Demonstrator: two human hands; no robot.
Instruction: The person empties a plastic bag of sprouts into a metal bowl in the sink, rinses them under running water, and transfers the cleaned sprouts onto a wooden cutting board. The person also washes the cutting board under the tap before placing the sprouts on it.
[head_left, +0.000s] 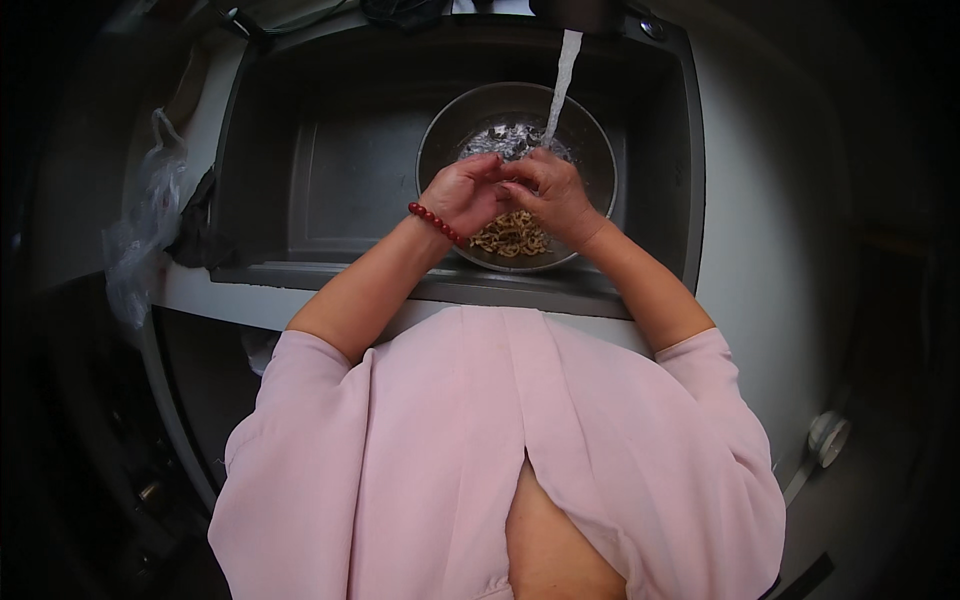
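A round metal bowl (427, 150) sits in the right part of a dark sink (341, 161). A stream of water (562, 90) falls into its far side, where the water ripples over some dark bits. Small curled yellow-brown food pieces (511, 236) lie in a heap at the bowl's near side. Over the bowl, my left hand (466, 193) is cupped palm up, a red bead bracelet (436, 223) at its wrist. My right hand (553, 191) meets its fingers from the right, fingertips pinched together beside the stream. Whether anything small is between the fingers cannot be made out.
The sink's walls and front rim (525, 296) surround the bowl. Clear plastic bags (146, 232) and a dark cloth or bag (199, 229) lie on the left counter. A small white round vessel (829, 439) stands at the lower right. Dark items line the sink's back edge.
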